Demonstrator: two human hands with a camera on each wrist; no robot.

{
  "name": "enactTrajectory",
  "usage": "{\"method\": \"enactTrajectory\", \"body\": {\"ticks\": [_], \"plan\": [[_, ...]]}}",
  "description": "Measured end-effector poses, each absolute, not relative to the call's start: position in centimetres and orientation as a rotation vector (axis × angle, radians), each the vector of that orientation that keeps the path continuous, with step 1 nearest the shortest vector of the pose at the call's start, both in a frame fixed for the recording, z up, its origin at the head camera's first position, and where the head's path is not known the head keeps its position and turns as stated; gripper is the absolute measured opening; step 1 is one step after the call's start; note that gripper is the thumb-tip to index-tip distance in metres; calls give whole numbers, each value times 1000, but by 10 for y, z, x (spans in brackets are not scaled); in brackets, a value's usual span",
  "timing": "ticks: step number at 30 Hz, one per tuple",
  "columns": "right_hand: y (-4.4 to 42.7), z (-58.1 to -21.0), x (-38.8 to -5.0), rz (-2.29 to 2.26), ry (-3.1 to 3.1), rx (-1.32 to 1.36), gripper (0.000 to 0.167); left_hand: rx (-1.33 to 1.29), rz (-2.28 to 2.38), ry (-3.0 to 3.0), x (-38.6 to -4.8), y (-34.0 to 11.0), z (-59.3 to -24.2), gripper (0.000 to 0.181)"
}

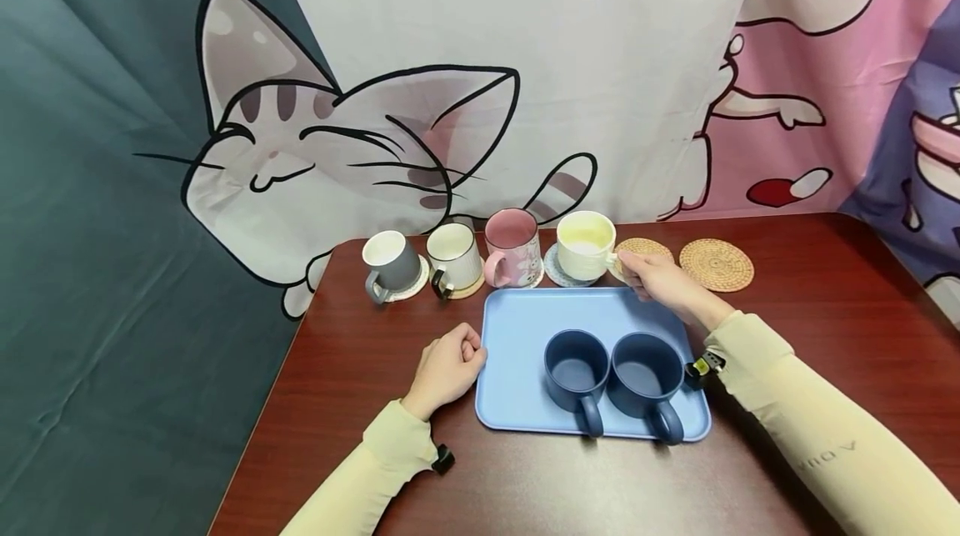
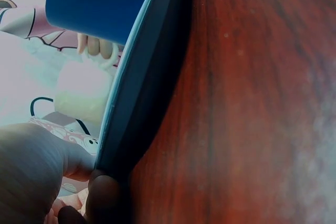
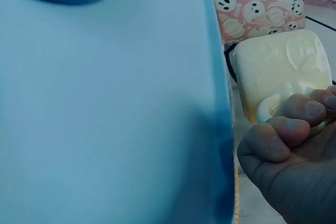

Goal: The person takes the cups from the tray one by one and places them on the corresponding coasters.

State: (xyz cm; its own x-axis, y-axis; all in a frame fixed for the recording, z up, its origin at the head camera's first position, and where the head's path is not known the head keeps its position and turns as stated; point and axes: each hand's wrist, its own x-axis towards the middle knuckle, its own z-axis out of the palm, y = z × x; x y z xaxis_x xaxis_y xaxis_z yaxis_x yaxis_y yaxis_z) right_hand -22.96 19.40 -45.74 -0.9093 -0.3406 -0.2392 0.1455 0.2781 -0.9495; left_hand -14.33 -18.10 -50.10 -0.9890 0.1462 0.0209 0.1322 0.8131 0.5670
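Note:
My right hand [image 1: 663, 282] grips the handle of a cream mug [image 1: 583, 246] at the back of the table. In the right wrist view its fingers curl round the handle of the mug [image 3: 283, 66]. The mug is upright over a blue-patterned coaster [image 1: 553, 271]; whether it touches the coaster I cannot tell. My left hand [image 1: 447, 369] pinches the left rim of a light blue tray [image 1: 517, 353], with thumb and fingers at the edge in the left wrist view. Two navy mugs, one left [image 1: 576, 369] and one right [image 1: 645, 373], stand upright on the tray, handles toward me.
Along the table's back edge stand a grey mug [image 1: 396, 265], a white mug with a black handle [image 1: 454, 257] and a pink mug [image 1: 516, 248], each on a coaster. Two woven coasters lie right of the cream mug, the farther one [image 1: 716, 265] uncovered. Printed cloth [image 1: 637, 61] hangs behind.

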Motion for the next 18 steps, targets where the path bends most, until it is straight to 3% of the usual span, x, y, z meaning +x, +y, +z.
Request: {"method": "enactTrajectory", "body": {"ticks": [18], "plan": [[183,-468,-239,-1543,2255,-216,48,234,900,2984,-143,-180,-502,12]]}}
